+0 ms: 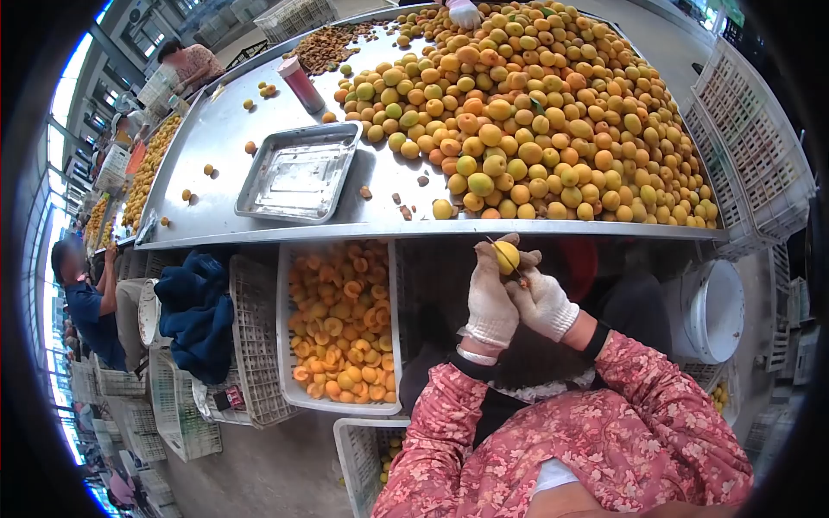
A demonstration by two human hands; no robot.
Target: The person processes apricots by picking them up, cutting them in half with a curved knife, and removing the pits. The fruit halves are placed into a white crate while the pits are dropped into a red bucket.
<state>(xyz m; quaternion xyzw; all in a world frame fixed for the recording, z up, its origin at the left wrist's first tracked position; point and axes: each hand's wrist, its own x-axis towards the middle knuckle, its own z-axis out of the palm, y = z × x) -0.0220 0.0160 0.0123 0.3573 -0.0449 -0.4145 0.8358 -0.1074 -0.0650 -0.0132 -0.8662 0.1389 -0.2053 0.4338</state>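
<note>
Just in front of the table edge, a yellow apricot (507,256) is held between my two gloved hands. My left hand (492,304) is closed at its left side, and my right hand (544,302) grips it from the right and below. Both white knit gloves have brown-stained fingertips. A thin dark strip crosses the fruit beside the left fingers; I cannot tell whether it is a blade or a wire. Beyond the hands, a big heap of whole apricots (553,129) covers the right part of the metal table (203,164).
A metal tray (298,173) and a red-capped container (300,85) stand on the table, with a pile of pits (326,47) behind. Below are a crate of halved apricots (341,324), a white bucket (717,311) and stacked crates (747,138). A gloved hand (465,13) reaches in opposite.
</note>
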